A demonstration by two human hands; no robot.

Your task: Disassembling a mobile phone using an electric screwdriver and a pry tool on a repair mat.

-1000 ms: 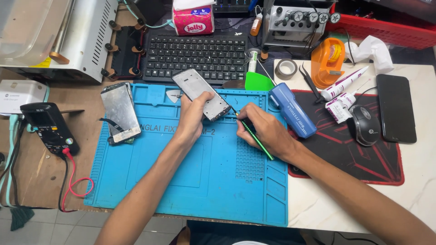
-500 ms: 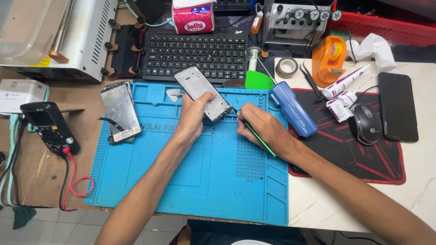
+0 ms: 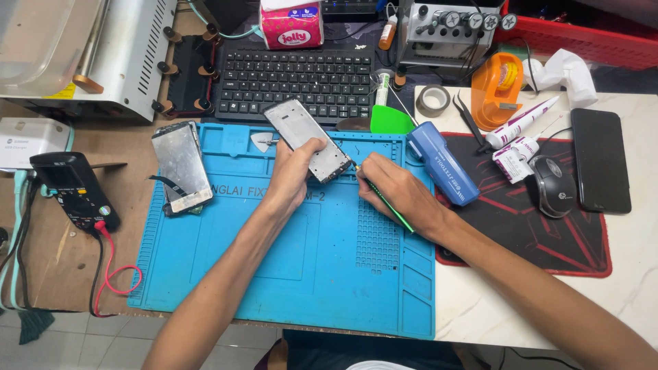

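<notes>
Both hands work above the blue repair mat (image 3: 226, 274): the left hand (image 3: 295, 171) is closed around the lower end of a bare phone frame (image 3: 307, 140), tilting it up off the surface, and the right hand (image 3: 391, 188) pinches a thin green-handled tool (image 3: 391, 205) like a pen, its tip touching the frame's lower right corner. The frame sits between the 2 hands, just in front of the black keyboard (image 3: 295, 79).

To do this step well, the left grip probably needs to stay firm along the frame's edges, so the metal does not twist while the tip works. Short, light strokes at the corner look safer than levering. A detached screen panel (image 3: 181, 168) lies to the left of the left hand, and a blue handheld tool (image 3: 442, 163) lies just beyond the right hand.
</notes>
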